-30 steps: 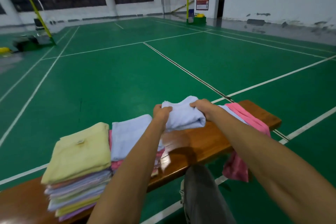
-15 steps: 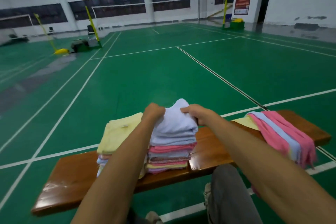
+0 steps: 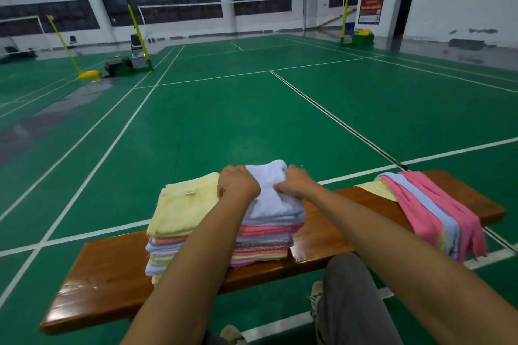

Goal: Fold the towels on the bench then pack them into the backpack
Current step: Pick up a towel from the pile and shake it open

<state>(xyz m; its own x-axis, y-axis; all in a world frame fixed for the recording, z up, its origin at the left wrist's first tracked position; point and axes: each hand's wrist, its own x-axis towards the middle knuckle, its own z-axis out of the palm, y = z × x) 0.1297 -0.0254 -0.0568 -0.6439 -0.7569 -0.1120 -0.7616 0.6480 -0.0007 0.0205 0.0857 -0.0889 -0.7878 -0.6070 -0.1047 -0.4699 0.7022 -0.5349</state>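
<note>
A folded pale blue towel lies on top of a stack of folded towels on the wooden bench. My left hand grips its left edge and my right hand grips its right side, fingers curled into the cloth. A second stack, topped by a yellow towel, stands just to the left. Unfolded pink, blue and yellow towels drape over the bench's right end. No backpack is in view.
The bench stands on a green court floor with white lines. My leg in grey trousers and a shoe are below the bench's front edge. Yellow net posts and a chair stand far back.
Both hands carried the pale blue towel left from the bench's middle and set it on the right stack. The view swung left and pulled back.
</note>
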